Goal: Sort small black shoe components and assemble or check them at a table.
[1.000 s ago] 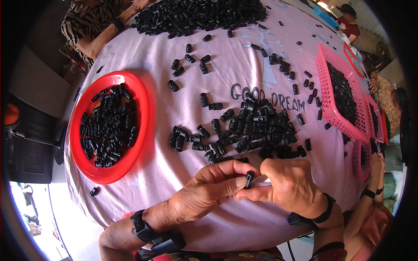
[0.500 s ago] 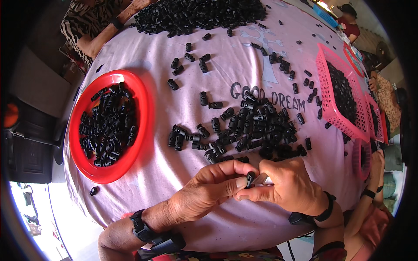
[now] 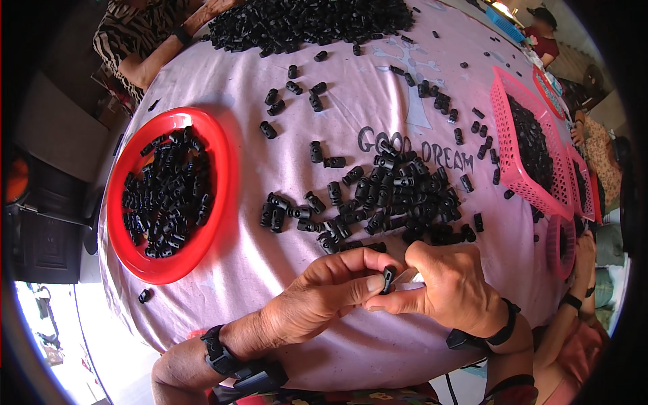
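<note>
My left hand [image 3: 324, 293] pinches a small black cord lock [image 3: 388, 277] between thumb and forefinger, low in the middle of the view. My right hand [image 3: 455, 287] is closed around a small whitish, partly see-through piece [image 3: 406, 276]. One end of that piece points at the cord lock; its kind is unclear, and the fingers hide most of it. Just beyond both hands lies a loose pile of black cord locks [image 3: 381, 196] on the pink cloth. To the left, a red round tray [image 3: 226, 202] holds many more cord locks [image 3: 169, 196].
A large heap of small black parts [image 3: 304, 23] covers the far side. On the right stand a pink basket [image 3: 540, 192] of black parts and smaller pink containers. Other people's arms reach in at the far left [image 3: 152, 67] and lower right [image 3: 570, 304].
The right hand has shifted slightly, its knuckles a little farther from the cord lock. My left hand still holds the cord lock in the same place.
</note>
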The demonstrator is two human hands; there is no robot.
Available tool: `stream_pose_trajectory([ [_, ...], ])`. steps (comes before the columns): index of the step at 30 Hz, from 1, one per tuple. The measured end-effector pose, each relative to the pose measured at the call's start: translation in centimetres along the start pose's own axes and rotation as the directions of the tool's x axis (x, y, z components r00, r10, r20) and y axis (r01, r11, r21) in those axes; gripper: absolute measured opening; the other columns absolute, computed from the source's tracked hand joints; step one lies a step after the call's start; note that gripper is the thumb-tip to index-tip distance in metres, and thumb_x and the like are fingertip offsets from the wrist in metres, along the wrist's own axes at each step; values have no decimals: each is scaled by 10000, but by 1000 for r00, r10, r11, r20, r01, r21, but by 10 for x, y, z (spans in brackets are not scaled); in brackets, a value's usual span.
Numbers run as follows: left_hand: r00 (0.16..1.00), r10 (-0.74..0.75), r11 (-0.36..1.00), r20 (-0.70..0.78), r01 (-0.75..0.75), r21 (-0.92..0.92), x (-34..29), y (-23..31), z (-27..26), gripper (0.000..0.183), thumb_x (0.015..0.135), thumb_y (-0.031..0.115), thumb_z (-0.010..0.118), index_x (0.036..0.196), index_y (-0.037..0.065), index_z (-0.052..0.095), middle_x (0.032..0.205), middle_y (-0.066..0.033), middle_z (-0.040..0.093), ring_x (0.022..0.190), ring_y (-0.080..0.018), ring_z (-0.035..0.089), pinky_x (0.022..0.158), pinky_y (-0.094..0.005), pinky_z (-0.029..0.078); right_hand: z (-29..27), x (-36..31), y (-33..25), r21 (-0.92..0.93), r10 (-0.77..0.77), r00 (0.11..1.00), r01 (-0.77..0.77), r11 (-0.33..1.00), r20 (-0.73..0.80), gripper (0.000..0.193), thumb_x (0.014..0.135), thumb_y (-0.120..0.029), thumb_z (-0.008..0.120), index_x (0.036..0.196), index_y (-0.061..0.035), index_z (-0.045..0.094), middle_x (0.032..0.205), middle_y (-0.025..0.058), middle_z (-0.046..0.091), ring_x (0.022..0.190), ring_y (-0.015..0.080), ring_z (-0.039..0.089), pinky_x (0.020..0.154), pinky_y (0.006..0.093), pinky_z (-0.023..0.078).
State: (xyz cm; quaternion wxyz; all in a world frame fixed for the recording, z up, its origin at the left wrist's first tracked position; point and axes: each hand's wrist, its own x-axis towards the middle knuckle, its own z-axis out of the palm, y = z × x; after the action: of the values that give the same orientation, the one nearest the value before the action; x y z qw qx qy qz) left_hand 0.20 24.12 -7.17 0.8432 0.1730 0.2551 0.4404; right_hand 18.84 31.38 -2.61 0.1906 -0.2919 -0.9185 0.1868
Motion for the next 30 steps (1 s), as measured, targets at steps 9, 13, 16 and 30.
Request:
stream_pose_trajectory([
  [9, 1000, 3, 1000, -6, -3, -20, -1, 1, 2, 264, 941, 65, 536, 1204, 51, 534, 1131, -21, 587, 1012, -107, 557, 892, -257, 447, 1, -1, 1, -5, -29, 999, 29, 1000, 14, 556, 662, -503, 793, 597, -74, 447, 520, 56, 520, 433, 216, 562, 408, 326, 439],
  [13, 1000, 1, 1000, -26, -1, -4, 0, 1, 3, 264, 940, 66, 539, 1204, 48, 536, 1120, -21, 589, 994, -101, 561, 875, -254, 454, 0, -1, 0, -11, 6, 1000, -6, 1000, 20, 543, 671, -492, 791, 598, -74, 453, 522, 58, 520, 434, 217, 561, 409, 330, 439],
  [16, 1000, 4, 1000, 3, -4, -10, 0, 0, 0, 267, 939, 65, 539, 1206, 42, 532, 1107, -24, 588, 977, -98, 562, 862, -254, 457, 0, -1, 0, -25, -13, 1000, 13, 1000, 29, 549, 666, -503, 790, 602, -73, 454, 520, 58, 516, 434, 220, 561, 411, 330, 442],
  [30, 999, -4, 1000, -35, 4, -2, -1, 2, 5, 275, 937, 68, 546, 1210, 39, 529, 1086, -26, 588, 942, -97, 563, 841, -253, 458, 2, -2, 0, -20, -2, 1000, 2, 1000, 14, 578, 651, -527, 788, 589, -68, 443, 512, 61, 502, 424, 230, 550, 405, 333, 436],
])
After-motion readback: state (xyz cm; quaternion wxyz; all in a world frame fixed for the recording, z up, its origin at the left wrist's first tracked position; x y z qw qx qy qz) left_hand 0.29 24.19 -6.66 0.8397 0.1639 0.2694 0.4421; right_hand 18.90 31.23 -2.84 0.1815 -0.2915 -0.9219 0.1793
